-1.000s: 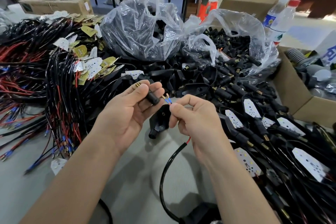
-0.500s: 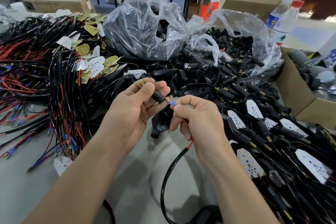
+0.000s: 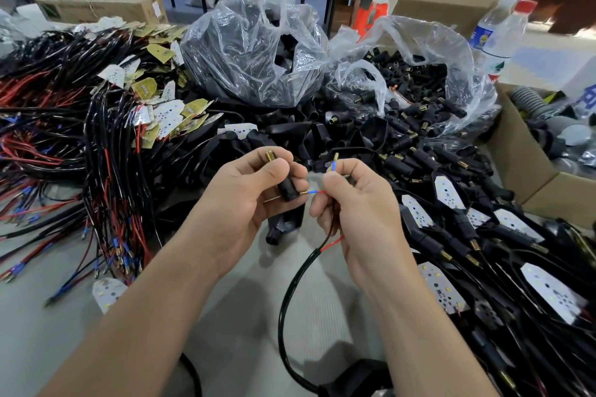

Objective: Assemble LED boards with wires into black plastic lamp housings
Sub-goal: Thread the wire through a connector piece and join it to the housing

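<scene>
Red wire (image 3: 332, 243) ending in a blue-sleeved brass terminal (image 3: 310, 192) is held in the air over the grey desk (image 3: 225, 316), at the middle of the view. The right hand (image 3: 358, 213) pinches it, its fingers (image 3: 338, 184) clamped together on the wire just behind the sleeve. The terminal's tip meets the lower end of a black stem (image 3: 288, 192); whether it has entered cannot be told. The left hand (image 3: 245, 200) grips this stem with fingers curled round it, and the stem's brass threaded end sticks out above the thumb. A second blue-sleeved terminal (image 3: 333, 165) stands up over the right forefinger. Below the right hand the wires run into a black cable (image 3: 287, 300), which loops down to a black part cut off by the bottom edge.

Just under the hands a black lamp housing (image 3: 283, 226) lies on the desk. To the right lies a heap of housings fitted with white LED boards (image 3: 554, 293) and stems. To the left lie wire bundles (image 3: 106, 187), red and black, with loose boards among them. Behind the hands, loose black housings spill before two clear plastic bags: the left bag (image 3: 251, 51) holds housings, the right bag (image 3: 419, 42) holds stems. A cardboard box (image 3: 529, 177) of grey parts stands at the right, with two plastic bottles (image 3: 496, 39) behind it. Another carton (image 3: 100, 6) sits at the back left.
</scene>
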### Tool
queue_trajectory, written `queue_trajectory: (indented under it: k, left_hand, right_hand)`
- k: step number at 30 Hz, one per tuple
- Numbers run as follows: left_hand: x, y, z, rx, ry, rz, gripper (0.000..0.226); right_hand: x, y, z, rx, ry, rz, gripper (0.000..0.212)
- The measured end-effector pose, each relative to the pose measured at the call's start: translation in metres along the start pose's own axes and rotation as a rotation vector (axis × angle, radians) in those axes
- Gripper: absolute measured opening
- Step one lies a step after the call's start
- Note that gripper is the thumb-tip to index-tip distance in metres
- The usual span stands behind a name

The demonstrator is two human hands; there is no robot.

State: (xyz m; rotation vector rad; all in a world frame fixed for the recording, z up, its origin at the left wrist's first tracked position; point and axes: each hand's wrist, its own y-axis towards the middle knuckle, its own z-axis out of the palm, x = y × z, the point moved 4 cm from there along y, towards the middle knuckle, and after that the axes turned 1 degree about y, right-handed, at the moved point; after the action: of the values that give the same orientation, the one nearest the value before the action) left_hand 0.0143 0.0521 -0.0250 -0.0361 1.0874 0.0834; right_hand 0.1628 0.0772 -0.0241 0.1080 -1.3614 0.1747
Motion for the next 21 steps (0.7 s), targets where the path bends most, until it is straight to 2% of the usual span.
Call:
queue_trajectory:
  k: [5, 8, 10, 13, 17, 21]
  left_hand:
    - [0.001, 0.004, -0.005, -0.163, -0.164, 0.029, 0.016]
    - [0.002, 0.005, -0.005, -0.200, -0.226, 0.019, 0.013]
    - [0.004, 0.005, -0.001, -0.181, -0.203, 0.007, 0.007]
    - [0.005, 0.003, 0.002, -0.164, -0.158, 0.005, 0.017]
    - [0.006, 0.001, 0.003, -0.200, -0.117, 0.000, 0.004]
    - [0.006, 0.000, 0.005, -0.229, -0.044, 0.017, 0.014]
  right_hand:
    - [0.000, -0.001, 0.004, 0.066, -0.004, -0.030, 0.014]
    - [0.000, -0.001, 0.006, 0.077, -0.032, -0.057, 0.015]
    - [-0.001, -0.001, 0.008, 0.068, -0.033, -0.069, 0.015]
    - [0.000, -0.001, 0.007, 0.049, 0.012, -0.078, 0.020]
    - [0.001, -0.001, 0.006, 0.053, 0.052, -0.075, 0.021]
    - [0.000, -0.001, 0.007, 0.040, -0.017, -0.112, 0.018]
